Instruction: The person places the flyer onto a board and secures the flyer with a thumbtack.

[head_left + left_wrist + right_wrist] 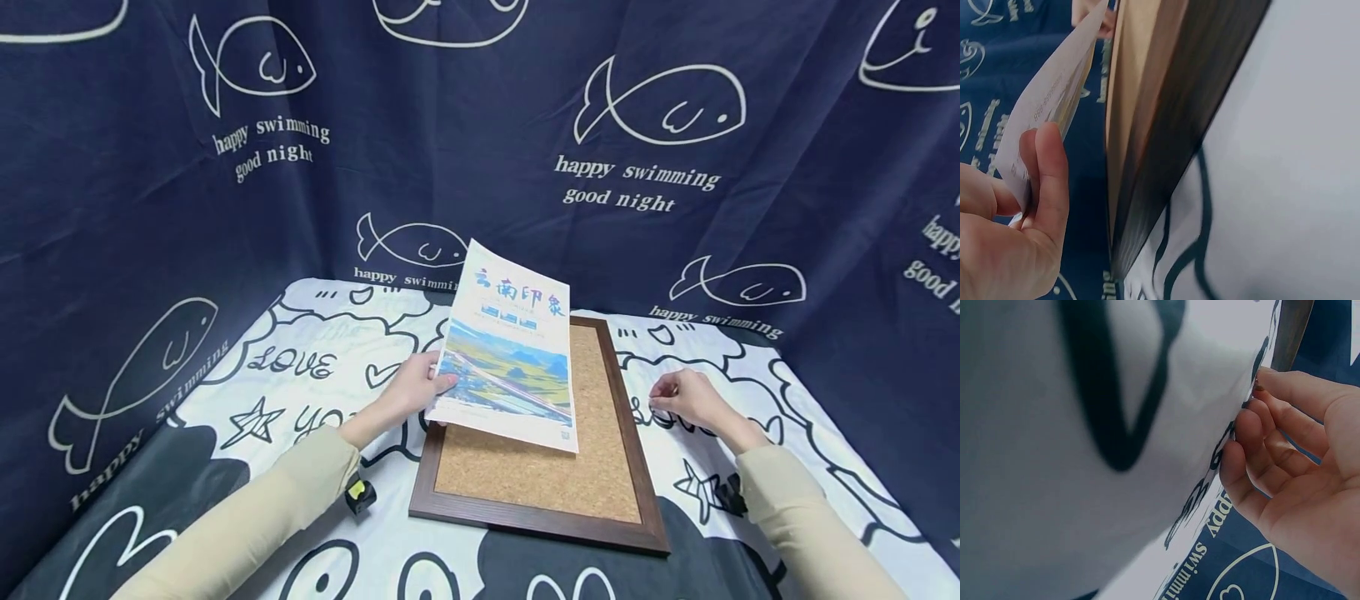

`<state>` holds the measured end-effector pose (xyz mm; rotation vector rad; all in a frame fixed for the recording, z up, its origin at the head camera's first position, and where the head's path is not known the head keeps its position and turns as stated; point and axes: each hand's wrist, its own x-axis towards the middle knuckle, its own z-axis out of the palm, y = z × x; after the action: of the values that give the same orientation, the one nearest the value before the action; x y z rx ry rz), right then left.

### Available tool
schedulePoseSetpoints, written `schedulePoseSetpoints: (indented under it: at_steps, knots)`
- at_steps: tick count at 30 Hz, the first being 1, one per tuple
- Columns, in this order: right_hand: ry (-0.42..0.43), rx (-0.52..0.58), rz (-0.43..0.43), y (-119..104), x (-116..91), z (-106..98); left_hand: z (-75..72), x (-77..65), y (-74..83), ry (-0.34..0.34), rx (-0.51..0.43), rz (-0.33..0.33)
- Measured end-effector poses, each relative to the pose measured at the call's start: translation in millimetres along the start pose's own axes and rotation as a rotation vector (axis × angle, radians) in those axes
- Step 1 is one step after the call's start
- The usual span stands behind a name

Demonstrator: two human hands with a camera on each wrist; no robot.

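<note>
A printed poster sheet (pixel 510 342) with blue lettering and a painted landscape is held up at a tilt over a cork board (pixel 532 471). My left hand (pixel 422 383) pinches its lower left edge, thumb on the printed face; in the left wrist view the fingers (pixel 1052 165) lie along the sheet. The poster hides the board's upper left part. To the right of the board, my right hand (pixel 688 396) is low over the cloth, fingers curled and thumb against the index finger. A small brownish thing (pixel 1259 385) shows at those fingertips; I cannot tell its kind.
The board's dark wooden frame (pixel 540 522) lies on a black-and-white patterned tablecloth (pixel 300 400). A small black object with a yellow patch (pixel 360 493) is by the left wrist. A navy curtain with fish drawings (pixel 465 125) hangs behind and at both sides.
</note>
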<state>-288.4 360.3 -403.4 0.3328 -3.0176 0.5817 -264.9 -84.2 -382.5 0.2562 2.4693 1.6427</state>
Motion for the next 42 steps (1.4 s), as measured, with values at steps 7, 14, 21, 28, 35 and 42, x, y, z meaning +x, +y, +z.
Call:
schedulePoseSetpoints:
  at_steps: [7,14,21,28,35,42]
  knots:
    - [-0.004,-0.001,0.005,-1,0,1,20.5,-7.0,-0.5,-0.006,0.022,-0.013]
    - [-0.02,-0.008,0.022,0,4,0,30.4,-9.8,-1.1,-0.039,-0.001,-0.001]
    - [-0.015,0.005,0.018,1,3,0,38.6,-13.8,-1.8,-0.062,-0.001,-0.018]
    - [-0.009,0.017,0.008,2,1,0,44.4,-19.0,-1.9,-0.101,0.005,-0.004]
    - [-0.005,0.025,0.0,2,1,1,48.1,-24.4,-0.2,-0.137,0.049,0.0]
    - [-0.005,0.023,0.0,1,-1,-1,42.5,-25.8,3.1,-0.147,0.164,0.06]
